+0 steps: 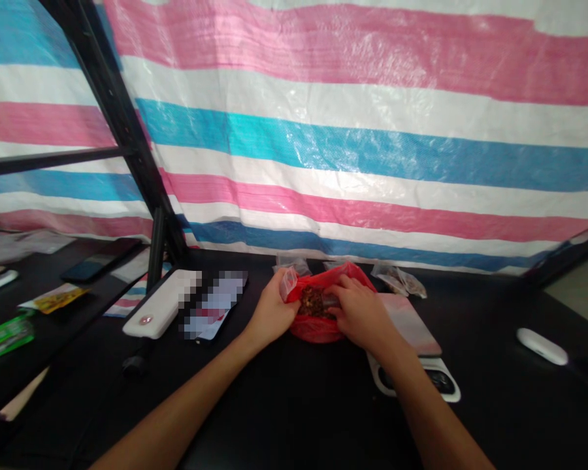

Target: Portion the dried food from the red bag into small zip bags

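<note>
Stretches two bare forearms in from the near side over a black table (284, 405). At near left, has a pale stick-like piece (27, 395), too blurred to identify. Just right of center, passes the right forearm over a white scale (453, 393) with a pinkish plate. At far right of the scale, well apart, has a rounded white case (541, 346). On the left, has a small black knob-like thing (136, 365) and, farther left, a green packet (7, 339).

In the middle, just left of the scale, has the red bag (318, 331) standing open on the table, with brown loose bits (312, 301) inside. Grasps its left rim with the left hand (276, 305). Dips the bent fingers of the right hand (360, 307) into its mouth from the right, beside something small and translucent; cannot tell about any grip there.

Left of the bag, has a lit phone (220, 307), then a white slab-like device (161, 305), then a yellow packet (61, 298). Beyond the bag, shows small clear bags (400, 282). Farthest, faces a black frame (122, 124) and a striped sheet (353, 143).
</note>
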### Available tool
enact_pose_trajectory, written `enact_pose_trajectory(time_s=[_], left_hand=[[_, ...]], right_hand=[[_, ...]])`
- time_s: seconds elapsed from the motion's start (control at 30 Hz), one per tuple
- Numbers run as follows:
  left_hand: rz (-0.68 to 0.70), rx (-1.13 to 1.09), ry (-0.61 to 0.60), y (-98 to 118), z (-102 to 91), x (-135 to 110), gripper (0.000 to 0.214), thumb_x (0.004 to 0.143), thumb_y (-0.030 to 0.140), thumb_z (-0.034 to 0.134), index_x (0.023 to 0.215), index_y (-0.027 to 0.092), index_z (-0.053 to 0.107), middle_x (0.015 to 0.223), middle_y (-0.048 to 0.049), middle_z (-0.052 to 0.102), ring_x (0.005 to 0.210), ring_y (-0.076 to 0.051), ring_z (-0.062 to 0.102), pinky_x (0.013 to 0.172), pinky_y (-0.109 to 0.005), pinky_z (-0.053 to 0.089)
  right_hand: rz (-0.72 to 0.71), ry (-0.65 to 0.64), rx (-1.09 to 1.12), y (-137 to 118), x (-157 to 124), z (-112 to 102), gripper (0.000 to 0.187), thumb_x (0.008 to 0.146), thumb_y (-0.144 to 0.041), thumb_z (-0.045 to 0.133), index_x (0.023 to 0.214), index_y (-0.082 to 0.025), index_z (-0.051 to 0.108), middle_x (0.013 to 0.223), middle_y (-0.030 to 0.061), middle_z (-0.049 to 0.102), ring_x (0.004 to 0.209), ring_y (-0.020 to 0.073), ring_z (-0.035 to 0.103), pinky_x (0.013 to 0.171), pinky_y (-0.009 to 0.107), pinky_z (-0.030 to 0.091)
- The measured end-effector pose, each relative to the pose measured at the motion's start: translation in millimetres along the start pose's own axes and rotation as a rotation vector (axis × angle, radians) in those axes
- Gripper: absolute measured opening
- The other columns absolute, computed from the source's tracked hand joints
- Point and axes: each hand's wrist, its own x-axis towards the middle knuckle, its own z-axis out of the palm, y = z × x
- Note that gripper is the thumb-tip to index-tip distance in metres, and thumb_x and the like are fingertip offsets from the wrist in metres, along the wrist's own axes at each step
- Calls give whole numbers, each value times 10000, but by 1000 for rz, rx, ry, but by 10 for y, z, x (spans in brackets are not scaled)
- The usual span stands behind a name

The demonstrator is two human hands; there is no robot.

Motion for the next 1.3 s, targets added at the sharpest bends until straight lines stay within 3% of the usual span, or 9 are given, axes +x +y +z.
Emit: enact_pose_trajectory(time_s=[0.2, 0.4, 0.6, 0.8, 0.97, 1.17, 1.3], left_hand=[[-82, 0, -63, -89, -5, 20, 441, 661, -24, 534, 1038, 179, 642, 933, -9, 720, 845, -178, 683, 829, -316, 547], [-143, -85, -82, -41, -52, 63, 419, 674, 11, 542, 1044, 171, 657, 914, -8, 743, 853, -184, 699, 851, -337, 561], [-167, -165, -105, -3, -80, 80, 359, 663, 37, 603, 986, 166, 692, 897, -12, 760, 828, -193, 714, 832, -352, 580], [-146, -232, -73, 63, -95, 85, 416, 682, 84, 685, 1088, 168, 656, 995, -37, 748, 934, -211, 710, 890, -367, 568], [-62, -69, -3, 48, -122, 89, 292, 761, 184, 701, 1038, 170, 609, 939, -21, 707, 878, -188, 684, 871, -354, 553], [207, 349, 192, 15, -168, 84, 259, 832, 271, 689, 1061, 194, 597, 1027, -43, 653, 994, -221, 628, 938, -378, 497], [266, 615, 138, 24, -169, 50, 156, 893, 303, 642, 1016, 208, 627, 987, -52, 642, 970, -247, 607, 906, -398, 490]], right_hand=[[-25, 1, 60, -83, 52, 83, 231, 873, -218, 689, 1100, -202, 727, 1141, 95, 713, 1052, 265, 635, 922, 367, 459], [-11, 52, 128, -159, 90, 160, 243, 859, -180, 695, 1101, -193, 714, 1155, 96, 695, 1113, 259, 589, 986, 371, 429], [40, 63, 242, -151, 107, 195, 155, 839, -145, 696, 985, -193, 723, 1038, 79, 747, 972, 245, 670, 877, 342, 478], [49, 84, 375, -147, 116, 253, 197, 866, -104, 639, 1037, -185, 696, 1070, 82, 767, 1002, 232, 704, 890, 322, 492], [45, 103, 468, -102, 123, 276, 199, 882, -94, 610, 1054, -183, 655, 1075, 88, 769, 1014, 231, 710, 903, 334, 501], [8, 221, 599, -84, 158, 215, 229, 923, -112, 526, 1131, -188, 586, 1081, 101, 752, 1020, 226, 703, 926, 377, 514], [-129, 305, 690, -148, 149, 156, 261, 956, -187, 503, 1208, -201, 565, 1152, 85, 715, 1043, 208, 674, 938, 367, 521]])
